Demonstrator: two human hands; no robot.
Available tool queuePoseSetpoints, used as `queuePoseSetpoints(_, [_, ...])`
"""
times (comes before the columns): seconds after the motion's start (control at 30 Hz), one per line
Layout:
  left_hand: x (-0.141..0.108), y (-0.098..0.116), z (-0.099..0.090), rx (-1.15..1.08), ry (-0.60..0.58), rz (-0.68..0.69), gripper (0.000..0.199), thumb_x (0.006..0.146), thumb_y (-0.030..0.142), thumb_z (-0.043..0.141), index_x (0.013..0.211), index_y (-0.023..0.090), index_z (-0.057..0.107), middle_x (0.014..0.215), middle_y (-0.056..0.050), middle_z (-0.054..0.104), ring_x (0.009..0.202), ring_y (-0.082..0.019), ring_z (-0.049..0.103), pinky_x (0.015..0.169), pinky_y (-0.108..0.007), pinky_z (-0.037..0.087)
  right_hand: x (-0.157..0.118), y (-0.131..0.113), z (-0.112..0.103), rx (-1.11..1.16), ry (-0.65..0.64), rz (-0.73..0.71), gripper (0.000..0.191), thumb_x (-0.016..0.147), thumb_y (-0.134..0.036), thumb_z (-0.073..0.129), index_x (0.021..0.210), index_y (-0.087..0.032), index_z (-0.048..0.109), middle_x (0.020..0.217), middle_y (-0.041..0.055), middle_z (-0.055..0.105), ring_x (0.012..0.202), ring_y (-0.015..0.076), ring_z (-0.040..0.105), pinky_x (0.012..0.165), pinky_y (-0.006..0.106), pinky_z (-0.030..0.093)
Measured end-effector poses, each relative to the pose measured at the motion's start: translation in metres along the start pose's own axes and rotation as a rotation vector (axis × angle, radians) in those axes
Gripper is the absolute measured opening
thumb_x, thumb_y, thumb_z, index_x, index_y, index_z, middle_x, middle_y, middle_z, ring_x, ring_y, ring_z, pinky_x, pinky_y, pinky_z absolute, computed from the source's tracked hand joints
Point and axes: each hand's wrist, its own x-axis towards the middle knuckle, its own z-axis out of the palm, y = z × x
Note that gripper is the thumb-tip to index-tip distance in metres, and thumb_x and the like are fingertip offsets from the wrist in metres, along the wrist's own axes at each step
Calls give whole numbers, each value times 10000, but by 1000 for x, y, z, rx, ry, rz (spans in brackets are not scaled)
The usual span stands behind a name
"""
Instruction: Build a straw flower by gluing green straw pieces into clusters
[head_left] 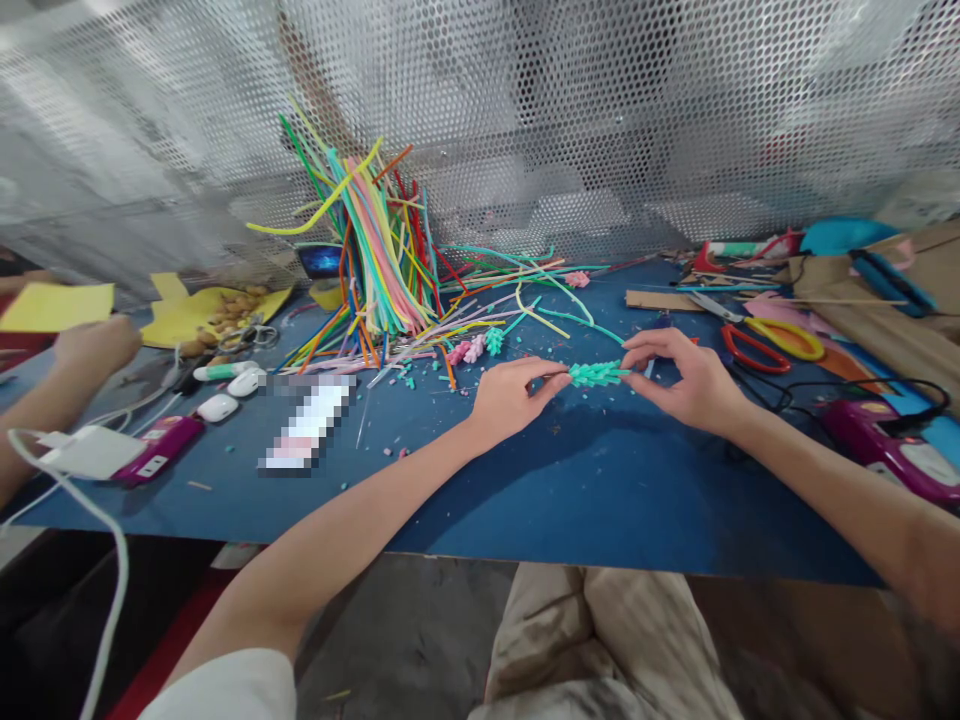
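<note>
Between my two hands, a teal pipe-cleaner sprig with short stubby side pieces is held level above the blue table. My left hand pinches its left end between thumb and fingers. At the other end, the thumb and fingers of my right hand close on its tip. Just beyond my left hand lie small fuzzy clusters: a teal one, a pale pink one and a darker pink one. Tiny cut bits are scattered around them.
A big bundle of colourful pipe cleaners stands against the perforated metal panel. Scissors and a purple power strip lie right. A blurred-out phone and a white charger are left, near another person's hand.
</note>
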Motion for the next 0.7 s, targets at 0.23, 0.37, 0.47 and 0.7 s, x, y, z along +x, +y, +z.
queuePoseSetpoints(0.23, [-1,-5,3,-40,-23,67,314,947,460,632,1144,238,735,993,-14,772,645,-105,607,698,-251,506,1,0,0,25,-33,18,300,868,-255,663,1152,-284,570,900,16,714,776,208,682,786,404,572])
queuePoseSetpoints(0.37, [0,-6,2,-24,-4,69,281,975,447,591,1101,263,762,997,-5,776,669,-110,623,727,-259,507,2,1,1,16,-47,-39,224,883,-245,649,1102,-278,616,933,26,704,802,203,666,803,402,554])
queuePoseSetpoints(0.47, [0,-7,1,-23,-8,63,295,981,460,575,1084,265,771,991,-6,776,681,-111,636,725,-256,509,4,1,0,10,-55,-87,154,896,-251,644,1047,-276,650,907,24,699,799,205,655,801,407,545])
queuePoseSetpoints(0.7, [-1,-7,1,-5,-6,41,308,985,469,564,1068,261,776,993,-10,776,682,-114,641,710,-258,504,6,-1,-2,3,-41,-115,110,915,-277,647,1013,-294,693,877,14,731,790,211,658,785,409,549])
